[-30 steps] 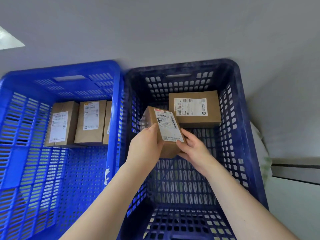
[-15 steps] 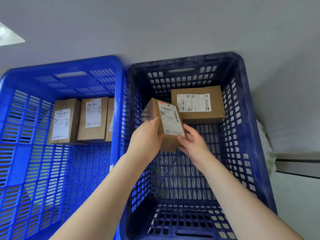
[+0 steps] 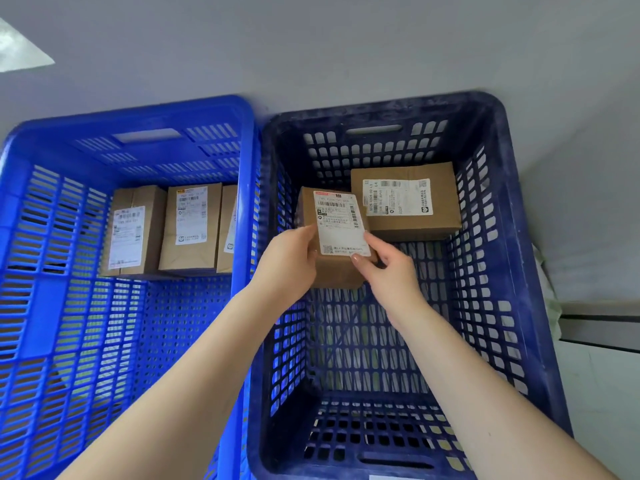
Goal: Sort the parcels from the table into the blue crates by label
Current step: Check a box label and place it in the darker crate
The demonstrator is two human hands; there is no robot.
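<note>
Two bare forearms reached forward from the bottom of the view, over the near wall of the dark blue crate (image 3: 512,271), which stood on the right. Just beside it on the left, rims touching or nearly so, stood a brighter blue crate (image 3: 31,237).

The left hand (image 3: 289,261) gripped the left side of a small cardboard parcel (image 3: 334,271), its fingers wrapped behind the box and its thumb lying along the front edge. The right hand (image 3: 388,268) pinched the parcel's lower right corner, thumb on the labelled face and fingers curled under. Between them the parcel was held inside the dark crate, above the slotted floor and tilted so that its white shipping label (image 3: 341,221) faced up toward the camera. Whether its underside touched anything could not be told.

Beyond the held parcel, at the far end of the dark crate, a larger flat parcel (image 3: 436,216) lay against the back wall, its label turned sideways. The held parcel overlapped its near left corner in the view.

In the bright crate, three parcels stood in a row toward the far end: a left parcel (image 3: 138,233), a middle parcel (image 3: 194,226), and a third parcel (image 3: 227,233) half hidden by the crate's rim.

Past both crates lay a plain grey floor (image 3: 346,46).
</note>
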